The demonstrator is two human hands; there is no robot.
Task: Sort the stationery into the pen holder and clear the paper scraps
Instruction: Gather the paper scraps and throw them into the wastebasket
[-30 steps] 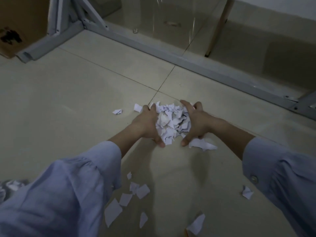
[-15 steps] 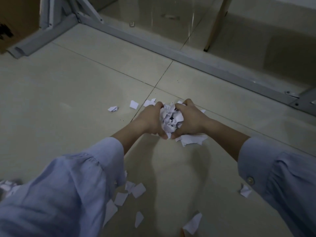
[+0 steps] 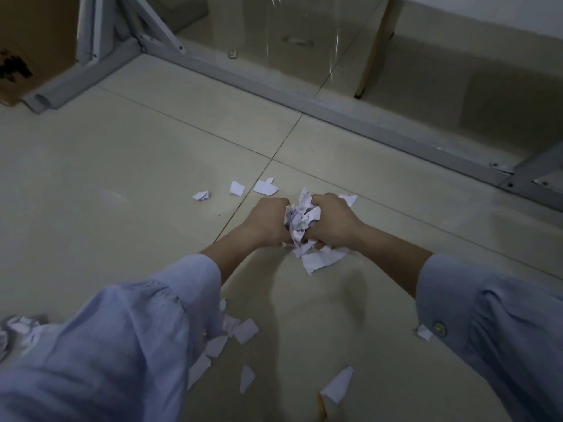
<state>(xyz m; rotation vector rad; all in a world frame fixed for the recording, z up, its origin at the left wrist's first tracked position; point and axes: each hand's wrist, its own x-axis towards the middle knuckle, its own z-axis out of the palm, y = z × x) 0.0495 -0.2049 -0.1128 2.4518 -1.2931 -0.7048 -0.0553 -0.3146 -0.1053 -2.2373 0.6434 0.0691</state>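
A wad of white paper scraps (image 3: 300, 219) is squeezed between my two hands just above the tiled floor. My left hand (image 3: 269, 222) grips it from the left with curled fingers. From the right, my right hand (image 3: 330, 220) curls round the same wad. A larger torn piece (image 3: 323, 259) lies on the floor right below them. Three loose scraps (image 3: 237, 188) lie beyond my left hand. Several more scraps (image 3: 245, 330) lie near my left sleeve, and one (image 3: 337, 385) sits at the bottom. No pen holder or stationery is in view.
A grey metal table frame (image 3: 304, 100) runs across the floor behind the hands, with a slanted brace at the left. A cardboard box (image 3: 27, 47) stands at the far left. A wooden leg (image 3: 373, 56) stands behind the frame. More crumpled paper (image 3: 18, 325) lies at the left edge.
My hands have pushed together, pressing the spread-out heap of scraps into a tight wad. The large torn piece stayed on the floor under them.
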